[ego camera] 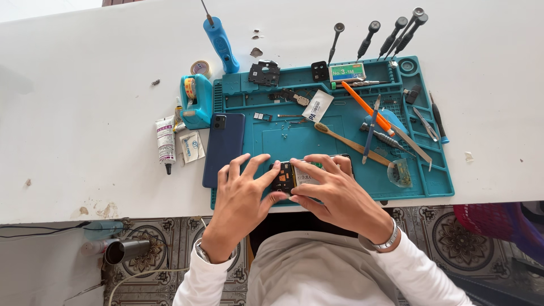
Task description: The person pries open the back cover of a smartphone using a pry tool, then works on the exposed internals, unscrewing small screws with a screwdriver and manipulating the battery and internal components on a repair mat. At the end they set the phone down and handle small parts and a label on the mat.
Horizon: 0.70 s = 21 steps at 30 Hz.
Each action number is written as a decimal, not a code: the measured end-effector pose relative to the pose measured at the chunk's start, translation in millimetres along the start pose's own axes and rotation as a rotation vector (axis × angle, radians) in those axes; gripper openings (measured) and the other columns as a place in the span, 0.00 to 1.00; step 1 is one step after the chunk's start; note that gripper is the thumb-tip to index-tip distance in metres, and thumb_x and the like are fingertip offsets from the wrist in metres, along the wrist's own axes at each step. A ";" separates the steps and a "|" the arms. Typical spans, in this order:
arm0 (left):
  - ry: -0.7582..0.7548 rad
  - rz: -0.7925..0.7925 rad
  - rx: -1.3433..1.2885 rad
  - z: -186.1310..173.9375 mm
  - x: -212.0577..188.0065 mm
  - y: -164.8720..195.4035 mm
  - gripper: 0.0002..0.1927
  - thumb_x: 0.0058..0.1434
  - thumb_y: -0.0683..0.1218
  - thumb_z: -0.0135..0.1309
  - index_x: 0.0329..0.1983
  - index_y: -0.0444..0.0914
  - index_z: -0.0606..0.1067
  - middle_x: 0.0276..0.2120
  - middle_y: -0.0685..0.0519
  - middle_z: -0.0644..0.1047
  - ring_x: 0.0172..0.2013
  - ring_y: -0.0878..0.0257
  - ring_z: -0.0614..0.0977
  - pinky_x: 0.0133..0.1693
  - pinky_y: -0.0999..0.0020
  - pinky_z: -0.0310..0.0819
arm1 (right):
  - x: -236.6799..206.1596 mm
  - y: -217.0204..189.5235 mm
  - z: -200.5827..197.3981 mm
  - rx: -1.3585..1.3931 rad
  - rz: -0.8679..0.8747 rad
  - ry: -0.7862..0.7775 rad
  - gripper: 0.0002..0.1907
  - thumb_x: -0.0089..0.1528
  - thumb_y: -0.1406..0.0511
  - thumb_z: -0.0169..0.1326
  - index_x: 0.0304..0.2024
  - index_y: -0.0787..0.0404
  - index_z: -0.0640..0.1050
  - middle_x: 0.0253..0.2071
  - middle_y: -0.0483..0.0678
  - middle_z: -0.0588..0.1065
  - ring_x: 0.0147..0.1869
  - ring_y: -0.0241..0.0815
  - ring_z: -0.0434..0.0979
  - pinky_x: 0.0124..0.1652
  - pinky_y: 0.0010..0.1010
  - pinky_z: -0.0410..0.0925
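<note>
Both hands meet at the near edge of the teal mat (340, 187), just above my lap. Between them lies an opened phone (294, 177), its long axis running left to right across me, so each hand covers one end. My left hand (241, 190) lies over the left end, fingers spread, the forefinger stretched onto the dark board and the thumb tucked under the near edge. My right hand (334, 190) lies over the right end, forefinger pointing left onto the middle. Both hands pinch and press the phone — neither is clenched into a fist, and neither holds a tool. They are equally near it; both touch it.

What shows of the phone between my fingers is a black circuit section on the left and a pale labelled battery beside it, with a bit of green at the top edge.

Just left of my left hand a dark blue back cover (222, 148) lies lengthwise away from me, half on the mat. Farther back on the mat — a toothbrush (348, 143), an orange pry tool (367, 106), and screwdrivers (391, 37) on the white counter (85, 158).
</note>
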State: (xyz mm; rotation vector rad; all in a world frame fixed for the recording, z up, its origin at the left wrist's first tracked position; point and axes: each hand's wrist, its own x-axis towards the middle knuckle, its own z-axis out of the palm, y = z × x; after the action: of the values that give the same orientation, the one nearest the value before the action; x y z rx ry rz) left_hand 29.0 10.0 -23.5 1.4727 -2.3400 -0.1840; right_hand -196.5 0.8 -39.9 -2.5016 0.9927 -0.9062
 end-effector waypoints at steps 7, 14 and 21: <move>-0.005 -0.015 -0.022 -2.6 0.9 -2.8 0.27 0.56 0.57 0.61 0.58 0.44 0.78 0.57 0.51 0.73 0.58 0.47 0.67 0.56 0.49 0.56 | 7.2 -2.5 -2.0 -0.043 0.008 -0.062 0.07 0.60 0.57 0.61 0.32 0.50 0.83 0.59 0.46 0.75 0.65 0.51 0.67 0.55 0.48 0.53; -0.044 0.034 0.012 1.0 0.5 6.8 0.24 0.61 0.50 0.58 0.59 0.35 0.76 0.53 0.53 0.74 0.50 0.52 0.70 0.54 0.56 0.61 | 10.1 -11.9 -2.8 -0.164 0.010 -0.078 0.07 0.62 0.57 0.59 0.35 0.51 0.81 0.57 0.43 0.75 0.61 0.47 0.69 0.56 0.48 0.52; 0.013 0.054 0.058 8.8 -8.4 11.5 0.26 0.64 0.50 0.55 0.63 0.34 0.73 0.55 0.50 0.72 0.50 0.52 0.69 0.53 0.55 0.60 | 9.2 -20.9 8.1 -0.358 0.018 -0.066 0.09 0.64 0.59 0.55 0.43 0.54 0.78 0.57 0.44 0.75 0.57 0.42 0.71 0.59 0.47 0.52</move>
State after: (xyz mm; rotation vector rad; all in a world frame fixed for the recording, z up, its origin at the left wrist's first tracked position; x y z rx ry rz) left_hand 19.2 21.9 -30.2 1.4315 -2.3902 -0.0922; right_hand -175.4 9.8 -31.9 -2.7852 1.2467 -0.6841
